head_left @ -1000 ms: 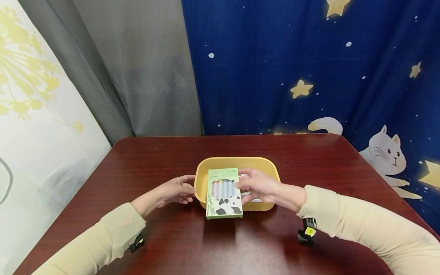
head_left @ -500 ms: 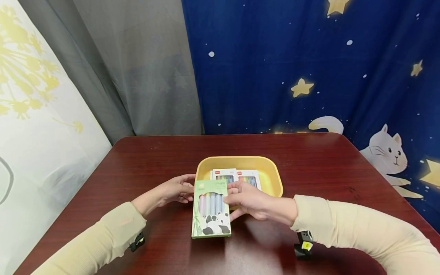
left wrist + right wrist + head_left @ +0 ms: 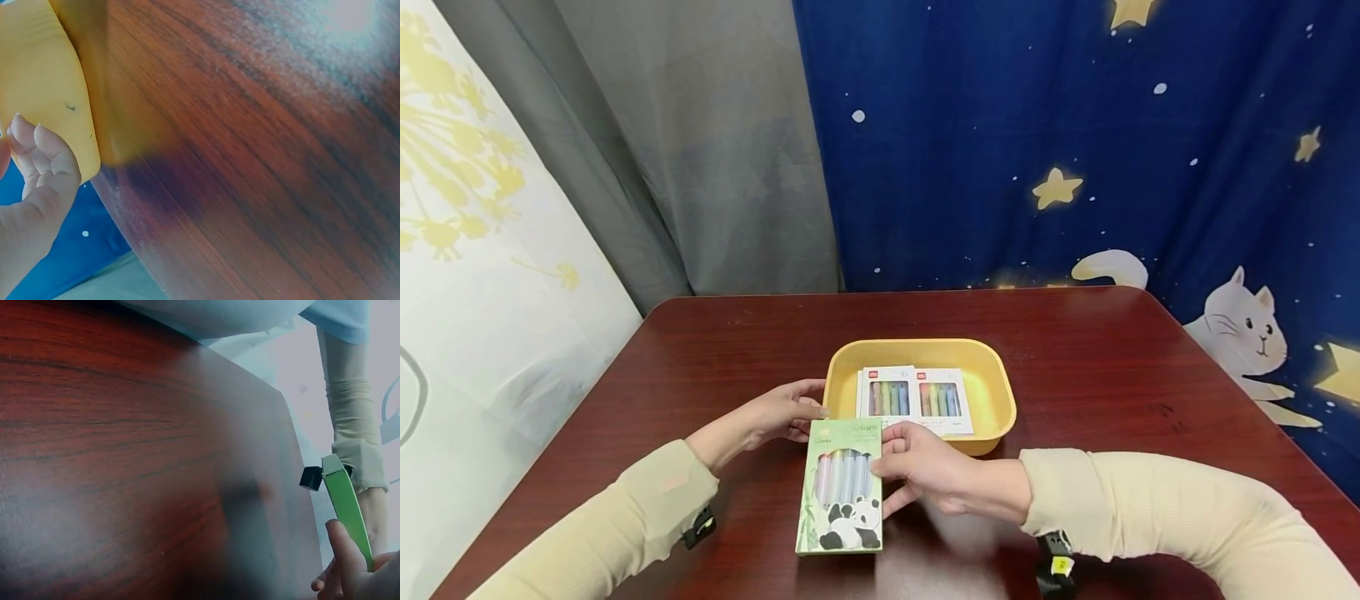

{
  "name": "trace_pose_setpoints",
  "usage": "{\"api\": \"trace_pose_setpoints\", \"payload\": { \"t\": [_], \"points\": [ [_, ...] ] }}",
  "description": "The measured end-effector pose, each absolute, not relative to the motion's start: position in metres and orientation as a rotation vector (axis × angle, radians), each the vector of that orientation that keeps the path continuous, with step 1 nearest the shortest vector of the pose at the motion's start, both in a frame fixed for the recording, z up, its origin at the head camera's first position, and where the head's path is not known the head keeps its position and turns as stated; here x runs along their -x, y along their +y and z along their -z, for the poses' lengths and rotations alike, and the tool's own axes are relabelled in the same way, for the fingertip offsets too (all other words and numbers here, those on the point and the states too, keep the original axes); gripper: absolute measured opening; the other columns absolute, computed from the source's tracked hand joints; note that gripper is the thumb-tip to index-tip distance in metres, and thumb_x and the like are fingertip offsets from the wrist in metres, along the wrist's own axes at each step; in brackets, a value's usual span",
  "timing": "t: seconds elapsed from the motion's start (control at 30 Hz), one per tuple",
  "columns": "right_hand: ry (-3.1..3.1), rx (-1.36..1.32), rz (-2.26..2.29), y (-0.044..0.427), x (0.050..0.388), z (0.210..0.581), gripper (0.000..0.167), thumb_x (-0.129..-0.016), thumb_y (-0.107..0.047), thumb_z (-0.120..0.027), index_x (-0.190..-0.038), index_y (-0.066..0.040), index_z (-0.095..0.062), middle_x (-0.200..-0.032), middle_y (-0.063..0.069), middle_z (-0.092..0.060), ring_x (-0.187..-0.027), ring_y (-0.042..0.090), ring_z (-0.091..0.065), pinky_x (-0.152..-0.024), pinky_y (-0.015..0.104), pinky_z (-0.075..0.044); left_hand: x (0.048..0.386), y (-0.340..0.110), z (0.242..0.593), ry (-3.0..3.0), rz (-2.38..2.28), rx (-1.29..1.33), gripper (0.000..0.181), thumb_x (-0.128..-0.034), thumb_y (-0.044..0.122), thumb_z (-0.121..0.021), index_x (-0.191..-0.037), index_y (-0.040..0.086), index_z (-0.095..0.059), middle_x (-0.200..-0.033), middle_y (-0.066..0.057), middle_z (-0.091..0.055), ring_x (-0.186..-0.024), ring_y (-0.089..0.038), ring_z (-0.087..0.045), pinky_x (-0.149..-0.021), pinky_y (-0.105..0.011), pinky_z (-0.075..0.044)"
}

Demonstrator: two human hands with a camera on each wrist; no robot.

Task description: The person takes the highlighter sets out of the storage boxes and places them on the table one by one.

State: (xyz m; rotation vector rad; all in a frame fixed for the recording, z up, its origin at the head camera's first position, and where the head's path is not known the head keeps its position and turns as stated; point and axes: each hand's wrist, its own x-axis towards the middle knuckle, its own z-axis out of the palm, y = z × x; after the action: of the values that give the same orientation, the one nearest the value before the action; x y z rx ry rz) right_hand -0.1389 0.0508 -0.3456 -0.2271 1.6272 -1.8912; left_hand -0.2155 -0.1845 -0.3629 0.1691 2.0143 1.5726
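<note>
A green box of markers (image 3: 842, 492) with a panda print and a window showing pastel barrels is held up in front of the basin. My right hand (image 3: 928, 471) grips it by its right edge, thumb on the front face; the right wrist view shows the box's green narrow side (image 3: 347, 515) edge-on. At the left end of the yellow plastic basin (image 3: 996, 400), my left hand (image 3: 775, 412) holds the rim. In the left wrist view its curled fingers lie against the basin's outer wall (image 3: 44, 69). White boxes of coloured sticks (image 3: 945, 400) lie inside the basin.
The dark red wooden table (image 3: 737, 333) has rounded far corners. A grey curtain (image 3: 737, 150) and a blue starry curtain (image 3: 940, 150) hang behind it. Pale printed fabric (image 3: 490, 400) hangs along the left side.
My right hand has drawn the green marker box out over the basin's front rim, toward me and leftward, uncovering the white boxes. My left hand has stayed at the rim.
</note>
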Motion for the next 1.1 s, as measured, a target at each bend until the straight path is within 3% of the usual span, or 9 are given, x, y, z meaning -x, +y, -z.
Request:
{"api": "trace_pose_setpoints", "payload": {
  "t": [1.1],
  "points": [
    [1.600,0.089,1.891,0.038,0.132,0.400,0.027,-0.083,0.008,-0.052,-0.106,0.007,-0.038,-0.086,0.009,-0.055,-0.075,0.019,-0.061,-0.065,0.050,-0.052,0.216,-0.184,0.362,2.004,-1.561,-0.123,0.063,-0.0905,0.008,-0.052,-0.143,0.002,-0.019,-0.083,0.000,-0.061,-0.066,-0.010,-0.059,-0.064,-0.026,-0.048]
  ]
}}
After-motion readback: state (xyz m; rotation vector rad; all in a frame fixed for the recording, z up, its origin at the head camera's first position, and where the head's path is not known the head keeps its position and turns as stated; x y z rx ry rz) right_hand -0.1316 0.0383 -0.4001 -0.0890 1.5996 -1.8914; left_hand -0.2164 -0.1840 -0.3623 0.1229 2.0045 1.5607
